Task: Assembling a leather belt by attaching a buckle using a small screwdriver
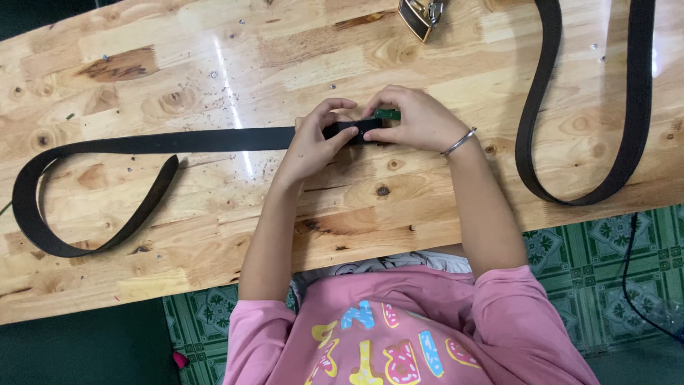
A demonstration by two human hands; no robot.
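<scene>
Two hands meet at one end of a black belt [178,140] lying on the wooden table [214,64]. Left hand [313,139] pinches the strap end; right hand [417,117] grasps the same end together with a small green piece [388,113], mostly hidden under the fingers. The belt's far length loops back at the table's left. A second belt [627,93] and a metal buckle [422,14] lie apart. Risk: the small piece could slip from the fingertips, since the grip looks shallow.
</scene>
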